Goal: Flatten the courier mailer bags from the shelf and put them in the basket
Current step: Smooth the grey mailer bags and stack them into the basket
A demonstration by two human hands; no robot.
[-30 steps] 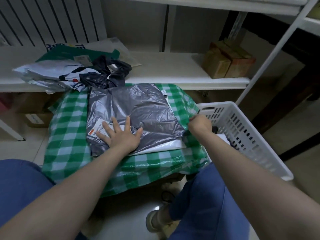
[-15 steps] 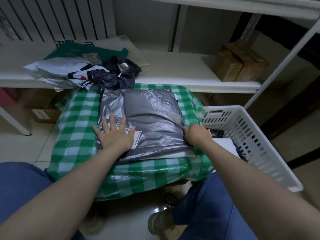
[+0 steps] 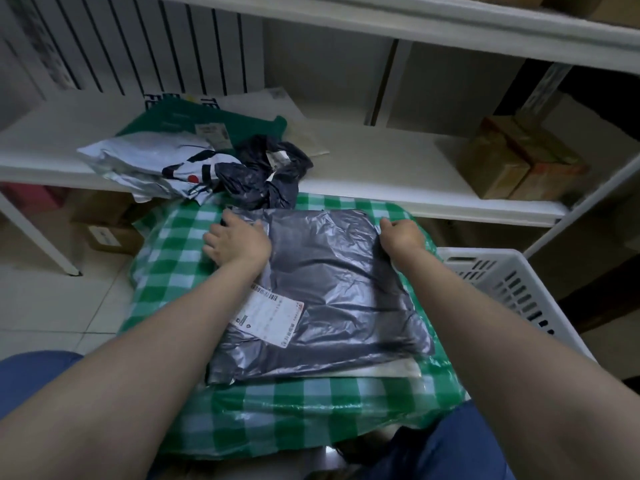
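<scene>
Grey mailer bag lies on the green checked cloth, white basket just right of it. Left hand presses flat, fingers straight, on its far left corner; right hand curls round the far right corner. Good practice: hold the right corner taut and sweep trapped air leftward before lifting across

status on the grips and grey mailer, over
Left grip pressing flat on mailer far left corner. Right grip curled on its far right corner. Mailer on checked cloth, not in basket. Nothing blocking.
</scene>
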